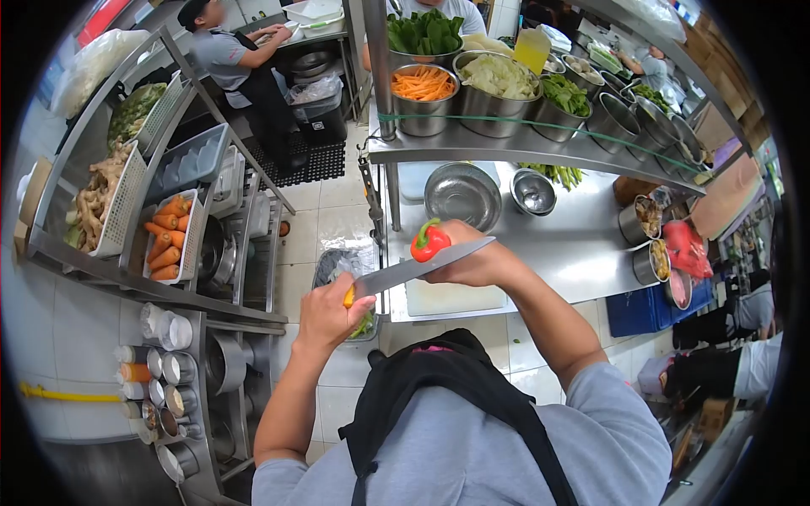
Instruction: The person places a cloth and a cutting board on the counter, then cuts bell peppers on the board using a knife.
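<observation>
My left hand [325, 314] is closed around the yellow handle of a large kitchen knife [396, 275], its wide blade pointing right. In my right hand [474, 263] is a red bell pepper [429, 242] with a green stem. The blade lies across just below the pepper, in front of my right fingers; whether it touches the pepper I cannot tell. Beneath my hands, a white cutting board [451, 298] sits at the near edge of the steel table [574, 253]. A large metal bowl [462, 196] stands beyond my right hand.
Nested small bowls [533, 192] and green stalks [558, 174] are farther back. The overhead shelf [523, 145] carries shredded carrots [423, 84] and chopped cabbage [499, 76]. A lined bin [337, 268] stands left of the table. A co-worker [240, 67] works at the back left.
</observation>
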Motion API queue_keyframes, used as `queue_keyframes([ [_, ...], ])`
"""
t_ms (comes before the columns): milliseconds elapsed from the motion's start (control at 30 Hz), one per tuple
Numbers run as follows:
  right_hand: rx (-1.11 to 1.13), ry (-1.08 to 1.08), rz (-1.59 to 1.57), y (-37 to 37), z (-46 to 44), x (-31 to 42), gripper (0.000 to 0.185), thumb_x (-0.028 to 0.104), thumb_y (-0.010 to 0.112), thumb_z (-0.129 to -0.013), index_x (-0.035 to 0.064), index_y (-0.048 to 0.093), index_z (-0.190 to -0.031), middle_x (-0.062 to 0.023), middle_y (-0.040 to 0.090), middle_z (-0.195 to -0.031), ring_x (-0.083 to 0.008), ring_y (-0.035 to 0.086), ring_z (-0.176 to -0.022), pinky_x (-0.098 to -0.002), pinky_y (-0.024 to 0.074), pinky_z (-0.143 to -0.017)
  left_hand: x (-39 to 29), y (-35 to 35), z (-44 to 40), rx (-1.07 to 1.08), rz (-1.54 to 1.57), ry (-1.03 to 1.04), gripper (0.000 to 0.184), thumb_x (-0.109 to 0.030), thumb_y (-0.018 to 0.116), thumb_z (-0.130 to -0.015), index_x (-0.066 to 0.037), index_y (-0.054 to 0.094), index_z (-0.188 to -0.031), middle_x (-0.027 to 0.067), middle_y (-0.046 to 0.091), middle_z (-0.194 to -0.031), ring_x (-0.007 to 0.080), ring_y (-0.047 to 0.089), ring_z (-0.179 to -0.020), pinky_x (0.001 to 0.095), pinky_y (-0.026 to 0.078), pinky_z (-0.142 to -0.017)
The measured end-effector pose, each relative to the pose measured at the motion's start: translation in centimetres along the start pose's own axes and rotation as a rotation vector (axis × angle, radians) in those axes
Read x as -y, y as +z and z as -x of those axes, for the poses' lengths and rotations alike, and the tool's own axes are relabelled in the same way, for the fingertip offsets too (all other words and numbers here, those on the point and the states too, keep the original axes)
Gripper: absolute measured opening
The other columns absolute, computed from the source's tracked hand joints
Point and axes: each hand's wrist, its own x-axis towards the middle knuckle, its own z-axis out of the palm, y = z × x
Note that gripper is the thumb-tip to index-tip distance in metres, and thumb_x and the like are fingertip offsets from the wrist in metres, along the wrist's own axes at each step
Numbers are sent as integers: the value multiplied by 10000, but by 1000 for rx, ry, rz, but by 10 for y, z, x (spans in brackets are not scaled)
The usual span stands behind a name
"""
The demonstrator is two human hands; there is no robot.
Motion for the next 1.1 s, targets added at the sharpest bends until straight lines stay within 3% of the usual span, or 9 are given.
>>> queue_keyframes([
  [67,-65,13,-1,-4,3,9,296,191,871,-817,16,686,-968,-136,699,-901,-299,703,-861,-404,529,-769,2,2,2,0,64,-35,629,-714,575,-967,-87,596,-922,186,618,-696,480,645,-692,533,498,-590],
  [200,152,78,-487,-27,-1,-1,300,204,887,-841,39,668,-963,-19,675,-864,-150,636,-811,-342,497,-729,4,-4,-2,-40,81,52,632,-722,603,-945,-93,570,-890,148,634,-688,417,665,-653,497,494,-542],
  [300,531,294,-592,-28,-5,-19,360,165,920,-804,51,621,-968,-17,641,-769,-122,638,-744,-336,510,-696,2,-5,-8,-21,71,79,641,-730,596,-947,-93,569,-880,147,619,-671,420,659,-648,491,489,-538],
  [400,283,55,-556,-15,-3,-22,287,126,892,-806,37,643,-918,-23,648,-775,-126,641,-753,-361,515,-686,5,-3,-12,-23,65,70,645,-730,598,-946,-91,568,-871,150,604,-645,429,648,-632,493,482,-534],
  [600,83,87,-291,-10,6,-18,269,108,862,-780,11,684,-956,-113,680,-818,-284,649,-732,-369,528,-719,5,1,-11,10,59,20,600,-682,629,-957,-89,567,-883,167,607,-631,457,642,-635,520,483,-551],
  [800,-248,63,-155,0,9,-5,338,170,883,-772,24,675,-995,-108,685,-821,-228,650,-720,-361,534,-669,9,9,-10,32,73,-57,573,-653,633,-970,-88,568,-900,184,630,-659,476,652,-670,534,488,-564],
  [900,29,307,-706,-22,14,0,361,221,898,-821,41,657,-1021,-60,679,-811,-139,610,-683,-302,485,-581,13,7,-10,10,78,-36,568,-650,644,-963,-90,569,-898,182,629,-658,470,655,-665,533,492,-563],
  [1000,287,374,-826,-23,9,-19,343,227,877,-869,56,631,-1038,-18,662,-809,-66,539,-648,-255,403,-519,14,-1,-14,30,52,30,560,-642,653,-959,-92,568,-899,183,626,-656,460,659,-661,533,496,-561],
  [1100,222,372,-781,-11,8,-22,301,171,865,-867,50,614,-982,-11,633,-791,-65,496,-619,-258,380,-519,16,-4,-18,58,7,22,550,-632,664,-956,-94,567,-896,181,620,-649,454,659,-655,530,495,-555],
])
